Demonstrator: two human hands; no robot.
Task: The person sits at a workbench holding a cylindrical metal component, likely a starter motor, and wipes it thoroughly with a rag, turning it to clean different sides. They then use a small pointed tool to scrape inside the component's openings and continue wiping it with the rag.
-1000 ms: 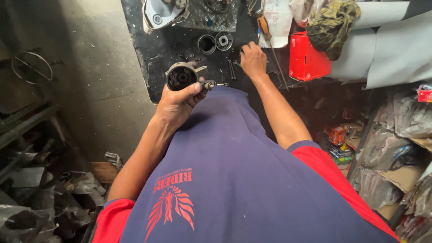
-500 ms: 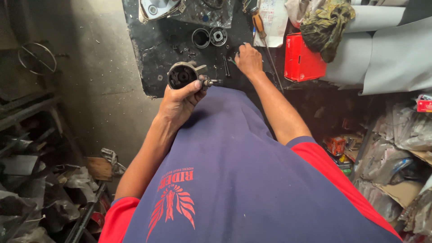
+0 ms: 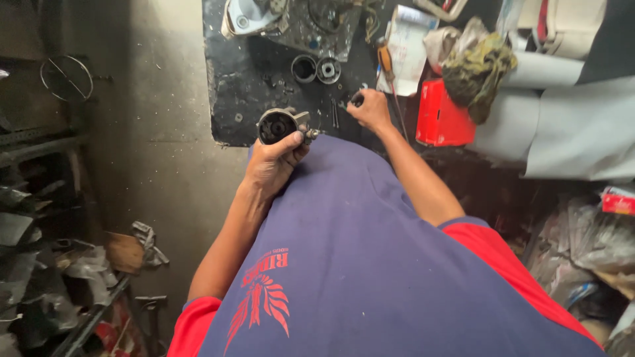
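- Round metal motor part [image 3: 278, 125] sits in the left hand [image 3: 272, 162], whose grip is closed around it, above the black desk [image 3: 231, 86] edge.
- Right hand [image 3: 370, 109] rests on the desk, grip pinching a small dark piece [image 3: 357, 99].
- Red box [image 3: 440, 119] sits just beside.

A grimy concrete floor [image 3: 165, 132] lies beside the black workbench [image 3: 231, 86]; dim shelving [image 3: 40, 145] (possibly metal) stands left.

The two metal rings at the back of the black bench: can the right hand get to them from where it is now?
Probably yes. The right hand rests on the black bench, with the two metal rings just beyond it. Only small loose bits lie between. The left hand, gripping the round metal housing, sits off to the side.
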